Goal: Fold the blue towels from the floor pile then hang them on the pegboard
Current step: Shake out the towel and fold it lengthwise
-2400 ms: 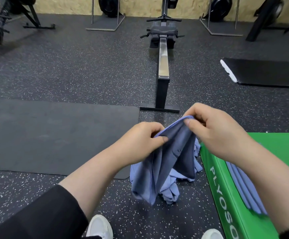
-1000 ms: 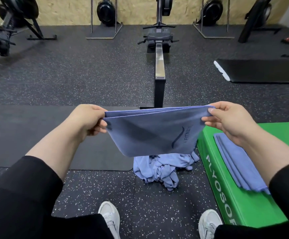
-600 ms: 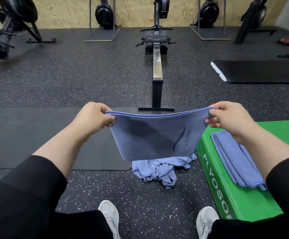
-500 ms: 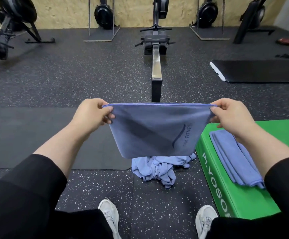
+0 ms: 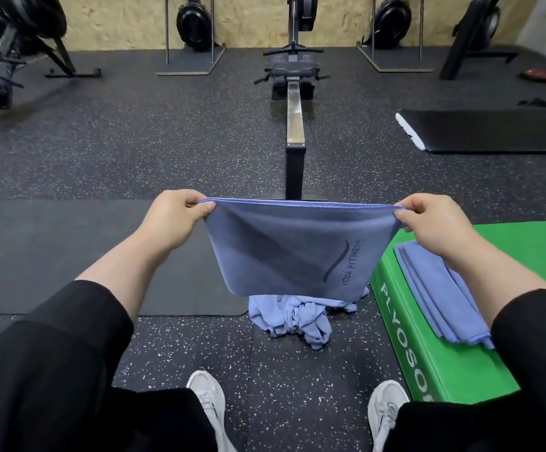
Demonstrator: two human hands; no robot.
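A blue towel (image 5: 294,246) with a "YOGA FITNESS" print hangs doubled over, stretched taut in front of me. My left hand (image 5: 175,218) pinches its top left corner and my right hand (image 5: 434,228) pinches its top right corner. Below it a crumpled pile of blue towels (image 5: 294,318) lies on the floor between my feet and the mat. A folded blue towel (image 5: 441,295) lies on top of the green plyo box (image 5: 405,340) at my right. No pegboard is in view.
A black mat (image 5: 37,256) lies on the floor at left, another black mat (image 5: 493,130) at far right. A rowing machine (image 5: 294,102) stretches straight ahead, with more machines along the back wall. My white shoes (image 5: 206,402) stand on the speckled rubber floor.
My hands went from bunching the towel together over the pile to spreading apart, pulling the doubled towel flat and taut at chest height. Since half a second ago it holds nearly still.
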